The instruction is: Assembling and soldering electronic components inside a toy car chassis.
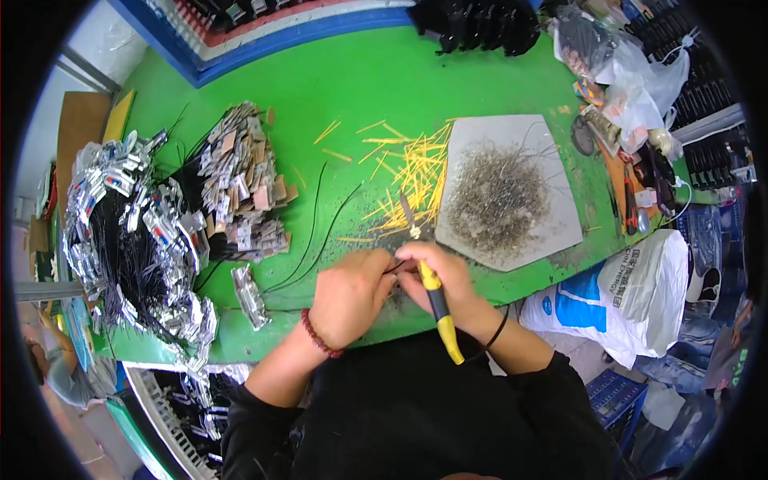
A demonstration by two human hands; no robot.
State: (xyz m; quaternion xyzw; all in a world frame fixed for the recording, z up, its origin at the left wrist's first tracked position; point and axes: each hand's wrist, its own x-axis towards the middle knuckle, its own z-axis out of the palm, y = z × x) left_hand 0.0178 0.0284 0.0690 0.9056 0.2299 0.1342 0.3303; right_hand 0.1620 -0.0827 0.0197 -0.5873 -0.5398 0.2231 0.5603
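Yellow-and-black soldering iron (439,308) is gripped in the right hand (458,280), the left hand (352,290) pinching a black cable (395,268), near the front edge of the green desk (360,88); beyond, yellow strips (426,170) lie beside a grey board (562,228) heaped with dark scraps (496,200).

White sack (614,294) near blue crate (618,398)

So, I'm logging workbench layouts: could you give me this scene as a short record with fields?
surface: green table
left hand: fingertips closed on a thin dark wire
right hand: holding a yellow-and-black tool, tip pointing away from the person
right of centre: grey board bearing a heap of fine dark bits
along board's left edge: loose yellow sticks
left: silver packet
beside table, right: white-and-blue sack
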